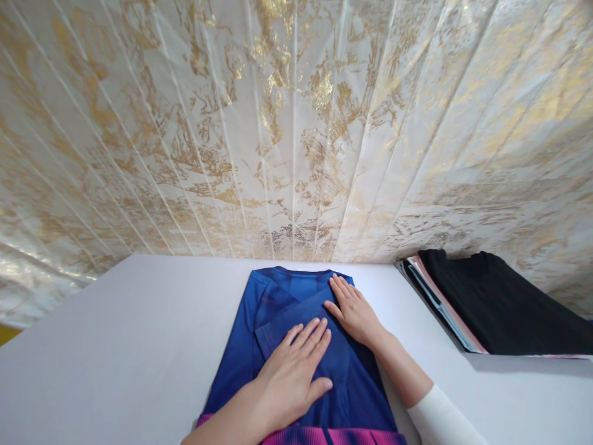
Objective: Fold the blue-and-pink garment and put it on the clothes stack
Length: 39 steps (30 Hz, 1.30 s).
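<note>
A dark blue shirt (236, 346) lies on the white table with its neckline toward the far edge. Its sides and a sleeve are folded inward over the body, and a pink patterned band shows at the near end. My left hand (296, 371) rests flat on the middle of the shirt, fingers stretched out and thumb apart. Farther up, near the right shoulder, my right hand (354, 309) lies on the fabric with its fingers extended. Neither hand grips the cloth. The shirt's nearest part is partly hidden by my left forearm and cut off by the frame.
On the right of the white table (139, 346) sits a stack of folded garments with a black shirt (500, 303) on top. Behind the table's far edge hangs a pleated white curtain (278, 123) with gold patterns.
</note>
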Each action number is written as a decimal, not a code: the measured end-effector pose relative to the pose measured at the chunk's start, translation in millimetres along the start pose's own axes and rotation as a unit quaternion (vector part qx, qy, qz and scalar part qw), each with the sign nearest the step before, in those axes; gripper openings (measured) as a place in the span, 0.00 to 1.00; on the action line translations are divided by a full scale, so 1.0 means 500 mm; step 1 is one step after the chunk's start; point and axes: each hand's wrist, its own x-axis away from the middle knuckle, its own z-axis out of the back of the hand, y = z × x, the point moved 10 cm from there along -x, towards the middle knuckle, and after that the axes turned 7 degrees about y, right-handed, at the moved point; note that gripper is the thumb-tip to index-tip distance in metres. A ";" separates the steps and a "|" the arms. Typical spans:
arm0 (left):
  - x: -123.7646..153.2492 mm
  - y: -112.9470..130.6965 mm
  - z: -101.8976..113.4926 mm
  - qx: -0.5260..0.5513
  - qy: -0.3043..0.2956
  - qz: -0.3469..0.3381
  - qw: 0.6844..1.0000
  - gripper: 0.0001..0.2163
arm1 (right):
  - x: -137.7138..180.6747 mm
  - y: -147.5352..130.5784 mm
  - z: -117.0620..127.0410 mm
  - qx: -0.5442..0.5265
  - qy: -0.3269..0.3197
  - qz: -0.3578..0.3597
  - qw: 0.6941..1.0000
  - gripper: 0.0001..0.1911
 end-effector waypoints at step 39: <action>-0.030 -0.005 0.041 -0.014 0.024 -0.018 0.999 0.27 | -0.014 0.166 0.092 -0.212 0.131 -0.106 0.963 0.24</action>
